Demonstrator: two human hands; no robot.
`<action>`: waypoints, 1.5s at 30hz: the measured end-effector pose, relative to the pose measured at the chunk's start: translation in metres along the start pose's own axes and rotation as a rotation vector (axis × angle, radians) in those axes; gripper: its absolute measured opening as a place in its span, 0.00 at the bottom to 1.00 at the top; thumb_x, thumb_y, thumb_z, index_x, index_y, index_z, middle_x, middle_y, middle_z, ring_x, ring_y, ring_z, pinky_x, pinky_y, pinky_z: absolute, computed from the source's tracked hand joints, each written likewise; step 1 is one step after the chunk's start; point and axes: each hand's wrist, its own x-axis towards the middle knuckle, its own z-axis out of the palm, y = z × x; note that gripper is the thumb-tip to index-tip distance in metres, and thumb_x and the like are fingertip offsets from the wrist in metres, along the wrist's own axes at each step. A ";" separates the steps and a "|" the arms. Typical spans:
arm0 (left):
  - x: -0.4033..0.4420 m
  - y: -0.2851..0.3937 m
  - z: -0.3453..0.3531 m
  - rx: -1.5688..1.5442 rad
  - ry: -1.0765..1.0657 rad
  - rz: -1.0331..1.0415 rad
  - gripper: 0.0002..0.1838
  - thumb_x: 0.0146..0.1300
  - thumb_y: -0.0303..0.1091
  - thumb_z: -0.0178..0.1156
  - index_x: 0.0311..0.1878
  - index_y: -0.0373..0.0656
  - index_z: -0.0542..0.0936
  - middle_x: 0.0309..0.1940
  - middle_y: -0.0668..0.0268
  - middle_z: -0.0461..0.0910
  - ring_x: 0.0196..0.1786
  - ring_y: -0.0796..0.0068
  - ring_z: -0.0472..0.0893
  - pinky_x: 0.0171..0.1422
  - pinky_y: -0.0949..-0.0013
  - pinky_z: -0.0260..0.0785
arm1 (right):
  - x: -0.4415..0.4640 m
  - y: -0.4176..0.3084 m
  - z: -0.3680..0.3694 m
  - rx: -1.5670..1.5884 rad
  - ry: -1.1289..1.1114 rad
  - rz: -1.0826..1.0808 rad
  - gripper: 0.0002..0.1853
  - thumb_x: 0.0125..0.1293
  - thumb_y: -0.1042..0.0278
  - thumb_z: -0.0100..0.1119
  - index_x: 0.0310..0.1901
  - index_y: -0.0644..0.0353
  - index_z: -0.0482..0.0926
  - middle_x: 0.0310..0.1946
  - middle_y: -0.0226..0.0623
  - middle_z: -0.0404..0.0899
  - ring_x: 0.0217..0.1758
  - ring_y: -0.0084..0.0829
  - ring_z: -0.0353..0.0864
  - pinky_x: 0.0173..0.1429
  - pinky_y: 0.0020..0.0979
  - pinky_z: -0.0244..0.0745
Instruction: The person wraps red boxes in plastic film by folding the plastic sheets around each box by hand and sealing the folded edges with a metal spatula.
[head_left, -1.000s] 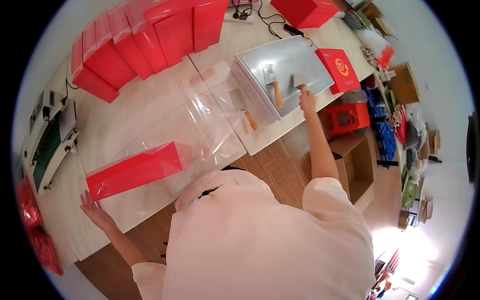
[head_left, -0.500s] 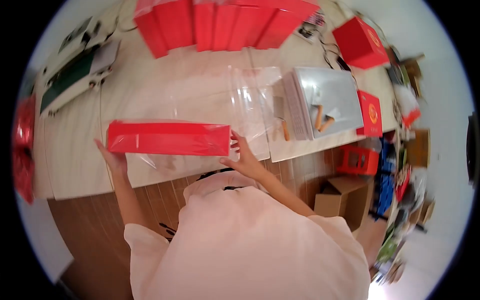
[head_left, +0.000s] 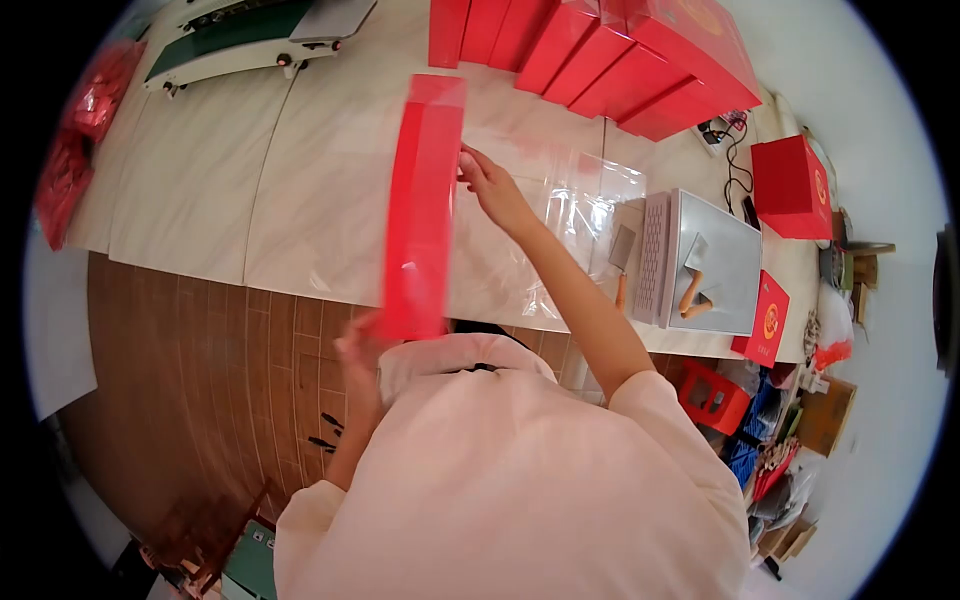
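Note:
A long red box (head_left: 420, 220) in shiny clear film stands on its narrow side, its length pointing away from me across the table's front edge. Near its far end, my right hand (head_left: 492, 190) grips the right side with curled fingers. My left hand (head_left: 362, 348) is at the near end's lower left corner, closed against it and blurred by motion. Its fingertips are partly hidden. Clear plastic film (head_left: 590, 195) lies on the tabletop to the right of the box.
Several red boxes (head_left: 600, 70) stand at the back. On the right are a metal-topped appliance (head_left: 725, 260), scrapers with wooden handles (head_left: 622, 255) and more red boxes (head_left: 790, 190). A green-belted machine (head_left: 235, 45) sits back left. Below is a red stool (head_left: 712, 395).
The red box has turned from lying crosswise to pointing away from me. My right hand has moved to its far end, my left hand to its near end. The view has swung left.

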 end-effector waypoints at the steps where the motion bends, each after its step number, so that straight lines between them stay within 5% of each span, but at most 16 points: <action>1: -0.003 -0.002 0.004 0.002 0.008 0.001 0.39 0.73 0.66 0.28 0.63 0.38 0.69 0.60 0.60 0.73 0.64 0.65 0.71 0.68 0.60 0.60 | 0.006 -0.003 -0.002 0.059 -0.079 -0.031 0.32 0.74 0.45 0.42 0.66 0.68 0.66 0.57 0.48 0.77 0.59 0.36 0.76 0.63 0.34 0.68; 4: 0.008 0.002 0.013 0.109 -0.258 -0.146 0.37 0.75 0.61 0.29 0.62 0.34 0.68 0.64 0.56 0.68 0.61 0.64 0.73 0.68 0.62 0.61 | -0.005 -0.004 -0.025 0.194 -0.133 -0.056 0.31 0.76 0.45 0.35 0.63 0.67 0.71 0.55 0.45 0.79 0.57 0.32 0.78 0.64 0.32 0.67; 9: 0.129 0.048 0.021 0.258 0.187 0.353 0.34 0.76 0.57 0.30 0.68 0.37 0.63 0.67 0.57 0.66 0.71 0.65 0.63 0.76 0.60 0.49 | -0.081 0.042 -0.057 0.191 0.240 0.012 0.28 0.77 0.49 0.32 0.57 0.64 0.75 0.47 0.39 0.82 0.46 0.27 0.79 0.52 0.28 0.71; 11: 0.187 0.065 0.022 0.280 0.102 0.422 0.38 0.75 0.61 0.30 0.72 0.38 0.59 0.72 0.55 0.60 0.75 0.64 0.59 0.78 0.59 0.46 | -0.132 0.059 -0.029 0.092 0.300 0.000 0.21 0.76 0.54 0.36 0.52 0.61 0.74 0.40 0.34 0.78 0.38 0.23 0.76 0.41 0.24 0.70; 13: 0.237 0.077 0.029 0.201 -0.016 0.358 0.40 0.74 0.64 0.28 0.71 0.38 0.61 0.71 0.58 0.62 0.74 0.66 0.59 0.78 0.62 0.46 | -0.177 0.048 0.004 -0.055 0.260 0.084 0.09 0.69 0.74 0.45 0.48 0.61 0.70 0.33 0.34 0.76 0.33 0.26 0.74 0.38 0.31 0.71; 16: 0.269 0.082 0.051 0.005 -0.127 0.142 0.43 0.72 0.66 0.27 0.72 0.35 0.60 0.72 0.58 0.61 0.76 0.66 0.56 0.78 0.65 0.44 | -0.195 0.037 0.019 0.265 -0.243 0.484 0.09 0.67 0.73 0.46 0.43 0.68 0.74 0.30 0.38 0.79 0.31 0.25 0.78 0.36 0.31 0.73; 19: 0.316 0.043 0.018 0.039 0.030 0.116 0.44 0.72 0.66 0.31 0.70 0.30 0.60 0.71 0.56 0.61 0.73 0.66 0.60 0.78 0.65 0.46 | -0.183 -0.007 0.010 0.199 -0.154 0.475 0.11 0.66 0.71 0.46 0.42 0.70 0.75 0.28 0.39 0.79 0.29 0.26 0.79 0.35 0.30 0.73; 21: 0.307 0.054 0.014 0.090 0.127 0.161 0.41 0.73 0.64 0.33 0.71 0.32 0.60 0.71 0.56 0.61 0.72 0.66 0.62 0.77 0.65 0.47 | -0.180 0.000 0.010 0.241 -0.149 0.527 0.13 0.66 0.71 0.45 0.45 0.71 0.75 0.32 0.44 0.80 0.33 0.31 0.80 0.39 0.33 0.73; 26: 0.259 0.070 -0.023 0.171 0.309 0.235 0.32 0.75 0.60 0.31 0.57 0.42 0.73 0.57 0.63 0.75 0.65 0.69 0.68 0.73 0.59 0.54 | -0.151 0.049 0.015 0.167 0.306 0.060 0.11 0.67 0.72 0.44 0.42 0.70 0.74 0.36 0.53 0.76 0.41 0.49 0.77 0.49 0.43 0.70; 33: 0.177 0.063 -0.059 0.244 0.463 0.236 0.34 0.75 0.60 0.28 0.56 0.39 0.73 0.54 0.62 0.76 0.64 0.69 0.70 0.73 0.57 0.57 | -0.105 0.039 -0.051 0.074 0.213 0.094 0.08 0.64 0.71 0.48 0.39 0.66 0.74 0.37 0.49 0.77 0.42 0.48 0.78 0.48 0.43 0.71; 35: 0.173 0.073 -0.050 0.232 0.460 0.221 0.34 0.75 0.59 0.28 0.56 0.38 0.73 0.54 0.61 0.76 0.64 0.69 0.70 0.73 0.58 0.57 | -0.118 0.044 -0.080 -0.067 0.289 0.006 0.08 0.64 0.68 0.50 0.39 0.62 0.75 0.37 0.47 0.78 0.43 0.48 0.78 0.48 0.43 0.72; 37: 0.163 0.101 -0.027 0.531 0.528 0.538 0.29 0.77 0.53 0.33 0.59 0.37 0.72 0.54 0.60 0.76 0.60 0.67 0.73 0.70 0.61 0.61 | -0.132 0.067 -0.130 -0.304 0.684 0.011 0.08 0.63 0.66 0.53 0.40 0.59 0.76 0.37 0.45 0.79 0.42 0.46 0.79 0.47 0.41 0.73; 39: 0.140 0.142 0.026 0.572 0.511 0.615 0.26 0.77 0.50 0.36 0.57 0.37 0.73 0.52 0.60 0.77 0.59 0.68 0.74 0.69 0.62 0.62 | -0.156 0.112 -0.194 -0.788 0.956 0.305 0.09 0.62 0.65 0.56 0.42 0.57 0.77 0.38 0.40 0.79 0.44 0.43 0.80 0.46 0.43 0.73; 40: 0.132 0.154 0.050 0.613 0.493 0.696 0.23 0.77 0.47 0.39 0.54 0.37 0.75 0.50 0.60 0.78 0.57 0.69 0.75 0.67 0.64 0.62 | -0.179 0.119 -0.227 -0.988 1.049 -0.017 0.11 0.64 0.60 0.56 0.44 0.54 0.79 0.39 0.38 0.79 0.45 0.41 0.80 0.46 0.46 0.73; 41: 0.126 0.160 0.065 0.622 0.508 0.697 0.23 0.77 0.47 0.39 0.54 0.37 0.75 0.50 0.60 0.78 0.57 0.69 0.75 0.67 0.64 0.62 | -0.187 0.114 -0.249 -1.190 1.037 0.406 0.12 0.63 0.60 0.58 0.42 0.59 0.77 0.37 0.42 0.80 0.46 0.46 0.79 0.51 0.44 0.73; 45: 0.100 0.159 0.128 0.723 -0.048 0.574 0.12 0.72 0.37 0.51 0.41 0.38 0.79 0.37 0.65 0.81 0.46 0.68 0.78 0.56 0.66 0.67 | -0.209 0.143 -0.289 -1.310 0.924 0.661 0.13 0.63 0.58 0.57 0.39 0.61 0.77 0.37 0.46 0.81 0.45 0.50 0.80 0.51 0.45 0.75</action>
